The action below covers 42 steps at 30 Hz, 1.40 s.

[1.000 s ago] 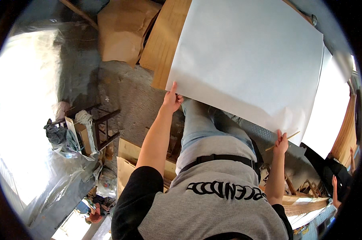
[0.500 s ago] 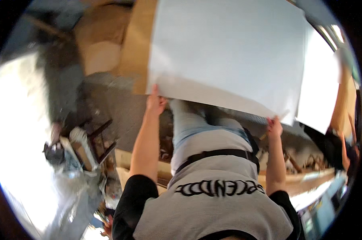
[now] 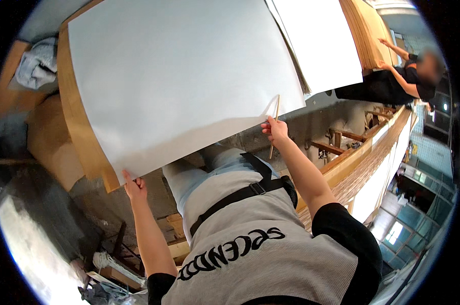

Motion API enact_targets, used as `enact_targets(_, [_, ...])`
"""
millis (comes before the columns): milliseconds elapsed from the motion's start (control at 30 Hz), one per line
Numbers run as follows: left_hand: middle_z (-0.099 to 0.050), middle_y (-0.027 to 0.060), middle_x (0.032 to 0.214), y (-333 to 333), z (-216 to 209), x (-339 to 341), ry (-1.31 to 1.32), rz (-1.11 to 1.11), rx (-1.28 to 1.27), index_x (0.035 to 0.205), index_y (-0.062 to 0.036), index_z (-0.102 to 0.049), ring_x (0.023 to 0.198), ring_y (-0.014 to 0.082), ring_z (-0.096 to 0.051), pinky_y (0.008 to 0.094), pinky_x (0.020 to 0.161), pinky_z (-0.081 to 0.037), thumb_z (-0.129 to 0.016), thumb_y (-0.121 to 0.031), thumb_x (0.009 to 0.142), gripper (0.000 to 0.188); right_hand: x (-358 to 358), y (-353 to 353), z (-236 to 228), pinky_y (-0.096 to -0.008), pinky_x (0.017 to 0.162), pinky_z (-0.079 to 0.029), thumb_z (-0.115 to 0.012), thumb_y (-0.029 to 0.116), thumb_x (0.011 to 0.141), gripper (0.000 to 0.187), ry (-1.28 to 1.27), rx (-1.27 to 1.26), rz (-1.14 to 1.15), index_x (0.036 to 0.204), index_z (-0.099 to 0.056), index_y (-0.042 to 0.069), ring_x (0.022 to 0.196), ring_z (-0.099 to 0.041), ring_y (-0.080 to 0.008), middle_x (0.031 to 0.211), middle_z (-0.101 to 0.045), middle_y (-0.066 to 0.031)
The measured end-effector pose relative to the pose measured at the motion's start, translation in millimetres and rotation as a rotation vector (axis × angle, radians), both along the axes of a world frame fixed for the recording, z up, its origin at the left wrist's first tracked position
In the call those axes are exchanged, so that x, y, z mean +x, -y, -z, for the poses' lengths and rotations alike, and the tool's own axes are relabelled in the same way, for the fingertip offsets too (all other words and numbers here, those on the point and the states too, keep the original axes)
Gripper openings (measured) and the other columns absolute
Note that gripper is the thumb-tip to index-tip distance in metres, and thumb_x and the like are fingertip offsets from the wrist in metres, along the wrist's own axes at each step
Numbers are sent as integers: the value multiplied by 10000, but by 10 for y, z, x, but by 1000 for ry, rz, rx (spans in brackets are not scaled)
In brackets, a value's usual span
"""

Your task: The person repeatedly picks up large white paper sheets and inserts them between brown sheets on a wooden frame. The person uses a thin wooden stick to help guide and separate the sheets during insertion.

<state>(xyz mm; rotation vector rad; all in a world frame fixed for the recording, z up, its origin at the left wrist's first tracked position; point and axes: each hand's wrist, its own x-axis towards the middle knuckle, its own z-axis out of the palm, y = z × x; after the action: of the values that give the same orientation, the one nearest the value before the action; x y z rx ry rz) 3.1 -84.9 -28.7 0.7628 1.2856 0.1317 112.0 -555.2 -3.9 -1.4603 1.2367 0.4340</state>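
Note:
A large white sheet (image 3: 189, 66), seemingly paper, spreads in front of me over a brown stack (image 3: 80, 122) that shows along its left side. At its near left corner, my left hand (image 3: 135, 187) pinches the edge, index finger stretched along it. My right hand (image 3: 275, 130) is closed at the near edge, towards the right corner. A thin wooden stick (image 3: 277, 104) passes through its fingers, and the sheet's edge lifts slightly there. To the right lies a second white sheet (image 3: 324, 51), with a dark gap between the two.
A co-worker (image 3: 418, 76) at the far right reaches both hands to a thick brown stack (image 3: 367, 35). A long wooden frame (image 3: 342, 168) with crossbars runs along my right. Grey cloth (image 3: 36, 63) lies at the far left; brown board (image 3: 54, 142) stands below it.
My view has swung to the right, bringing the co-worker and wooden frame into fuller sight. Both hands still hold the near edge of the white sheet, which now appears tilted.

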Motion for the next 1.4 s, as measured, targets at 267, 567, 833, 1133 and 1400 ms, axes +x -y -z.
enact_targets(267, [-368, 2, 549, -60, 8, -72, -39, 86, -82, 896, -61, -519, 390, 102, -248, 233, 355, -210, -534, -425, 825, 372, -130, 11, 115, -198, 370, -289, -504, 258, 859, 178, 154, 41, -25, 813, -521, 86, 515, -515, -61, 719, -600, -3])
enact_targets(567, [-402, 18, 542, 173, 45, -27, 23, 270, -367, 902, -53, -502, 379, 113, -276, 243, 361, -226, -524, -388, 836, 342, -109, -29, -54, -184, 367, -273, -520, 340, 842, 254, 131, 69, -41, 806, -526, 89, 487, -478, -49, 666, -578, 1])
enact_targets(833, [-407, 39, 476, 231, -621, 297, -40, 489, -68, 878, -30, -516, 359, 126, -325, 257, 342, -242, -478, -414, 852, 386, -53, -273, -92, -201, 335, -268, -620, 413, 756, 367, 173, 207, 85, 697, -512, 67, 378, -404, -65, 547, -526, -27])
enact_targets(1133, [-554, 54, 799, 366, -2111, 1426, 525, 839, 496, 1036, -12, -506, 549, 127, -429, 245, 455, -327, -447, -424, 850, 456, -152, -96, -748, -221, 393, -392, -534, 284, 797, 300, 332, 121, -42, 645, -564, 27, 401, -493, -118, 517, -543, -59])
enact_targets(1400, [-521, 162, 1018, 2519, -3746, 2495, 1391, 700, 1021, 1056, 40, -511, 900, 245, -517, 315, 823, -421, -576, -261, 806, 397, -913, 1386, -2604, -224, 381, -362, -491, 300, 819, 333, 743, 175, 117, 867, -556, -24, 522, -590, -152, 771, -636, -169])
